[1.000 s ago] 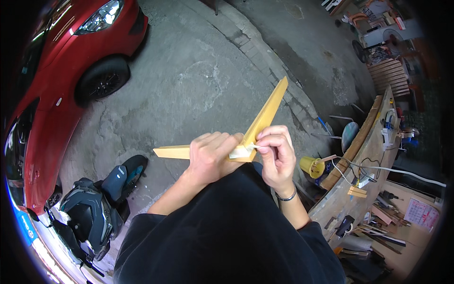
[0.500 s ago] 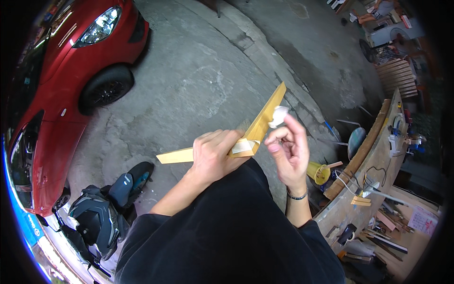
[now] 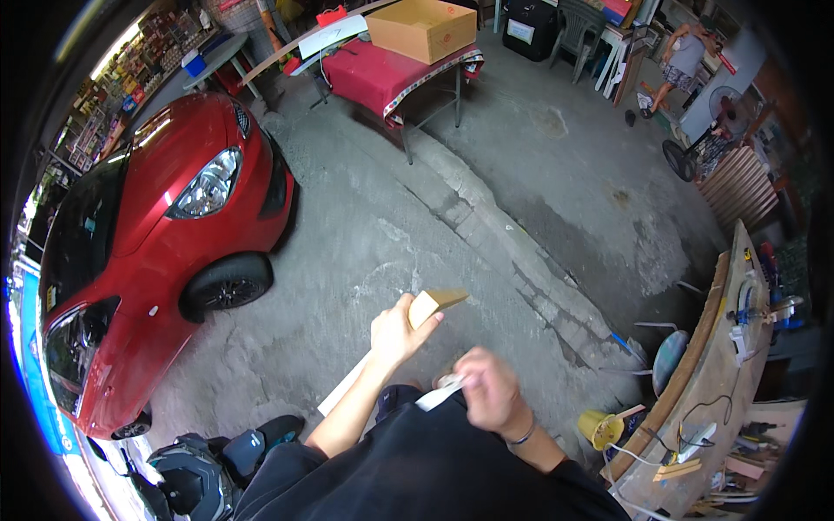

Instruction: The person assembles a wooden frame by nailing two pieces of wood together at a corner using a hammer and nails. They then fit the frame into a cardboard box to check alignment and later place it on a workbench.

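Observation:
My left hand is closed around a pale yellow wooden piece in front of my body. One end of the wood sticks out past my fingers and thumb. A long pale strip of it shows behind my left forearm, pointing down and left. My right hand is closed near my dark shirt, blurred by motion. From its fingers hangs a thin white strip, bunched at the top; I cannot tell its material. The two hands are apart, and the strip does not touch the wood.
A red car stands at left, a motorcycle below it. At right are a workbench with cords, a round stool and a yellow bucket. A red-covered table holds a cardboard box. A person is far right.
The view has tilted up, showing the table and box. My left hand has turned the wood so its end points away. My right hand has moved from beside the wood down toward my shirt with the white strip.

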Demonstrator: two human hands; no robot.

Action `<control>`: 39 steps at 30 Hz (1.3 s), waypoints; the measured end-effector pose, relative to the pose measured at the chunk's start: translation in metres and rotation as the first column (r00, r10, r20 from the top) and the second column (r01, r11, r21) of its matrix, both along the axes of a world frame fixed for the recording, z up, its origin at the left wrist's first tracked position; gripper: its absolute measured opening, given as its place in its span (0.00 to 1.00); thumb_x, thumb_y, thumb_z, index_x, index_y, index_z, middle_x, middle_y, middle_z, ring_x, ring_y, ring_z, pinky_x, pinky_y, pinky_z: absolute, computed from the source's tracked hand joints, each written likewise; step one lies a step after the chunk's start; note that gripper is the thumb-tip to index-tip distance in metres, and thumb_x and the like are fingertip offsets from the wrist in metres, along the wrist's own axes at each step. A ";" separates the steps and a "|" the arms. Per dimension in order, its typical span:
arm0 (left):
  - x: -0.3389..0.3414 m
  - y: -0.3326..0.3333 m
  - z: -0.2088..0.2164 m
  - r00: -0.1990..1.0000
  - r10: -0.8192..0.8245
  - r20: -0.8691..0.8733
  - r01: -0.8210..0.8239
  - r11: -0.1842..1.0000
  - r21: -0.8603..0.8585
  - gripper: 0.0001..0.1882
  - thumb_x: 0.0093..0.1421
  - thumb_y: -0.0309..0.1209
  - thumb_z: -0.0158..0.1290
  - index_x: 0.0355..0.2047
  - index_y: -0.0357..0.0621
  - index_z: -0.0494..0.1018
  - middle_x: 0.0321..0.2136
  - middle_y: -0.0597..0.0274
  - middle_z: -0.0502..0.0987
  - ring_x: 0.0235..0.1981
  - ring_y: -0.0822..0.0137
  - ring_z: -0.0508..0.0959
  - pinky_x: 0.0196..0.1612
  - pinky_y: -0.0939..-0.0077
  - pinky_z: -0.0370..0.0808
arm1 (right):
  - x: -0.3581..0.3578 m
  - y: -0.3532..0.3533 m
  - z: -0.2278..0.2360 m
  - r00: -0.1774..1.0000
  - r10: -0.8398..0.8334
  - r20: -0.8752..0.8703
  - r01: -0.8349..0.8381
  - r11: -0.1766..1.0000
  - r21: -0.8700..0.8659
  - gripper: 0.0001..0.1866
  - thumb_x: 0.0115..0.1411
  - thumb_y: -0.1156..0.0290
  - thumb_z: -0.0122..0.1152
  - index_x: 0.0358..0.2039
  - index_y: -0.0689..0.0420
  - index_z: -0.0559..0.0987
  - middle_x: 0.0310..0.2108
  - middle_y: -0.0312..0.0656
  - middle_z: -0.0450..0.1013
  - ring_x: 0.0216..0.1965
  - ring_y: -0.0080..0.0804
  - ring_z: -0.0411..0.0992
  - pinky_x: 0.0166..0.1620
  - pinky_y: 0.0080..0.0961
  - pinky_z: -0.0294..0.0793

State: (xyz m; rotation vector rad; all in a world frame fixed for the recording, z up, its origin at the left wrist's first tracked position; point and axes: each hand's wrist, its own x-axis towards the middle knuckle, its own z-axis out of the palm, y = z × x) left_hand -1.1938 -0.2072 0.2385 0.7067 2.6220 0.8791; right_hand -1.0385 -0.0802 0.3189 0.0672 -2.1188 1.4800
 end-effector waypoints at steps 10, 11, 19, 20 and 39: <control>-0.158 0.106 0.021 0.846 0.086 0.526 -0.479 0.555 0.680 0.26 0.77 0.51 0.38 0.34 0.45 0.74 0.18 0.68 0.72 0.15 0.77 0.70 0.17 0.81 0.67 | -0.017 0.203 -0.120 0.873 -0.374 0.312 0.483 0.749 -0.454 0.07 0.68 0.80 0.59 0.45 0.60 0.74 0.35 0.39 0.78 0.36 0.22 0.78 0.40 0.18 0.78; -0.179 0.122 0.020 0.834 0.065 0.548 -0.501 0.503 0.704 0.26 0.77 0.52 0.38 0.33 0.45 0.72 0.18 0.68 0.72 0.14 0.76 0.69 0.17 0.80 0.67 | -0.019 0.221 -0.138 0.838 -0.440 0.322 0.545 0.705 -0.454 0.07 0.69 0.79 0.58 0.47 0.61 0.74 0.35 0.39 0.78 0.36 0.22 0.78 0.41 0.18 0.79; -0.335 0.255 0.000 0.679 -0.149 0.719 -0.664 0.293 0.688 0.31 0.74 0.60 0.37 0.33 0.45 0.72 0.17 0.65 0.70 0.14 0.72 0.69 0.17 0.78 0.69 | 0.020 0.313 -0.264 0.220 -0.789 0.573 0.509 0.594 0.623 0.20 0.74 0.59 0.51 0.35 0.64 0.77 0.28 0.55 0.78 0.28 0.57 0.77 0.34 0.47 0.76; -0.357 0.275 -0.002 0.663 -0.184 0.725 -0.664 0.301 0.684 0.32 0.73 0.61 0.37 0.32 0.45 0.71 0.17 0.64 0.69 0.14 0.71 0.69 0.17 0.77 0.69 | 0.033 0.308 -0.292 0.166 -0.825 0.540 0.491 0.544 0.681 0.24 0.74 0.54 0.48 0.35 0.65 0.78 0.30 0.60 0.78 0.30 0.64 0.76 0.36 0.55 0.76; -0.603 0.558 0.002 0.627 -0.481 0.612 -0.470 0.394 0.790 0.36 0.70 0.67 0.37 0.34 0.43 0.72 0.13 0.65 0.65 0.12 0.71 0.66 0.15 0.78 0.68 | -0.005 0.442 -0.154 -0.496 -0.685 0.534 -0.088 0.651 0.754 0.23 0.72 0.52 0.50 0.36 0.58 0.83 0.32 0.54 0.80 0.29 0.48 0.78 0.28 0.45 0.71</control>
